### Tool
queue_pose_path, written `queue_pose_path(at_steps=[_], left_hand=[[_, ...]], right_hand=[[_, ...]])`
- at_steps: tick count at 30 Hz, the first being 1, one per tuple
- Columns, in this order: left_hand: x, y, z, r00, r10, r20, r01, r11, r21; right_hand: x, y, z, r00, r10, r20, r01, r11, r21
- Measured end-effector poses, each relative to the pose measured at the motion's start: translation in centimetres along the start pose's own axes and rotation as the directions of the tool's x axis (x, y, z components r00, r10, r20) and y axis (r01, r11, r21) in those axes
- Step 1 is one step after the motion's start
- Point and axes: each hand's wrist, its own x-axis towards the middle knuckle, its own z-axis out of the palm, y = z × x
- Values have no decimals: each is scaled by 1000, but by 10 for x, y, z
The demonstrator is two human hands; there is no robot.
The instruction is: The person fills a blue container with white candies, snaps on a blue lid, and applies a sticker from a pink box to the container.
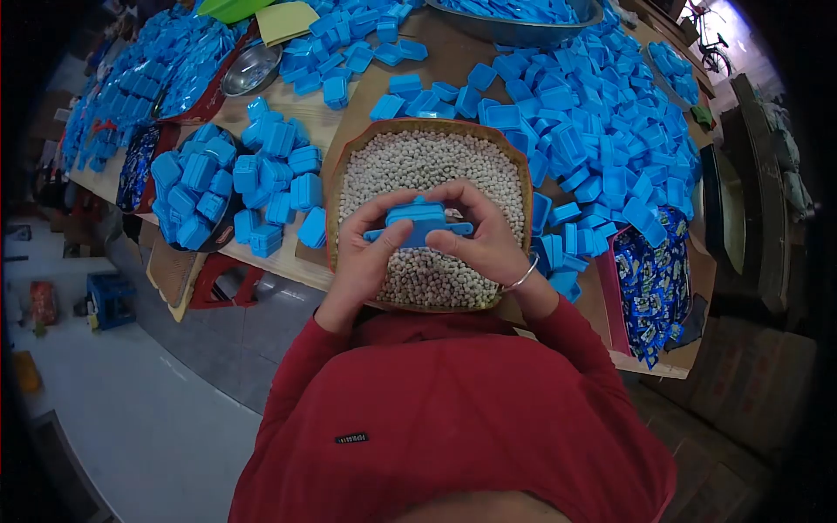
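Note:
A small blue plastic box (417, 218) is held between both hands at chest height, with narrow blue tabs sticking out at its sides. My left hand (370, 240) closes on its left end, thumb across the near face. On the opposite end my right hand (485, 237) pinches it with thumb and curved fingers, and a small pale bit shows near those fingers. What the box contains is hidden. Beneath the hands lies a red-edged tray (529, 200) filled with small pale round beads (427, 157).
Many open blue box parts (584, 122) are heaped on the right. Closed blue boxes (279, 139) stand left, some in a dark round bowl (228, 225). A pink-edged container (613, 296) holds blue printed packets (649, 283). A metal basin (523, 33) sits at the back.

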Motion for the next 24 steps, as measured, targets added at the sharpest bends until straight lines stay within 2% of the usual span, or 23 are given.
queue_pose_path(at_steps=[1, 3, 4, 5, 6, 7, 8, 9, 11, 12, 14, 15, 16, 17, 18, 19, 20, 21, 24], left_hand=[[1, -2, 2, 997, -42, -59, 32, 987, -156], [-1, -2, 12, 994, 112, -16, -110, 989, 99], [-2, -2, 13, 990, 141, 6, -140, 979, 145], [-1, 2, 10, 995, 72, 62, -80, 988, 135], [1, 10, 2, 993, 6, 118, -22, 991, 130], [3, 17, -1, 983, -60, 176, 38, 991, 129], [1, 23, 3, 985, -60, 159, 32, 984, 175], [2, 22, 0, 981, -85, 174, 55, 983, 173], [5, 11, -10, 972, -125, 198, 92, 981, 171], [6, 0, -13, 976, -104, 193, 97, 994, 41], [4, -7, -12, 974, -177, 144, 181, 983, -18], [3, -5, -9, 972, -185, 145, 176, 982, 70], [1, -4, -3, 987, -29, 161, -25, 945, 325], [1, 0, 4, 971, 113, 211, -213, 810, 547], [0, 11, 9, 987, 26, 156, -107, 837, 536], [2, 9, 11, 984, 76, 164, -155, 824, 545], [5, 7, 12, 976, 126, 177, -205, 806, 556], [9, 7, 11, 965, 177, 196, -258, 783, 566], [14, 15, 11, 951, 125, 282, -278, 743, 609]], right_hand=[[1, -3, 2, 999, -35, 1, 35, 996, -78], [0, -6, 4, 998, 45, -52, -46, 999, -22], [0, -9, 5, 994, 68, -80, -69, 998, -3], [0, -11, 4, 990, 91, -105, -90, 996, 13], [0, -8, 5, 991, -54, -122, 38, 990, -134], [0, -9, 6, 991, -105, -88, 76, 956, -284], [0, -11, 7, 988, -147, -48, 113, 898, -426], [1, -6, 8, 991, -130, -29, 100, 870, -482], [1, -6, 10, 993, -102, -59, 70, 912, -404], [1, -7, 12, 994, -88, -71, 57, 931, -361], [-2, -2, 7, 997, -20, -70, 1, 965, -263], [-3, 5, 6, 998, -12, -66, -5, 969, -247], [-3, 3, 10, 995, -41, -86, 13, 953, -303], [-3, 3, 13, 990, -104, -93, 61, 922, -382], [-4, 3, 15, 982, -162, -93, 102, 882, -460], [-5, 3, 16, 972, -219, -89, 139, 833, -535], [-3, 10, 15, 961, -254, -110, 177, 869, -463], [-2, 9, 14, 956, -277, -101, 193, 847, -496], [-6, 4, 12, 944, -317, -89, 209, 786, -581]])
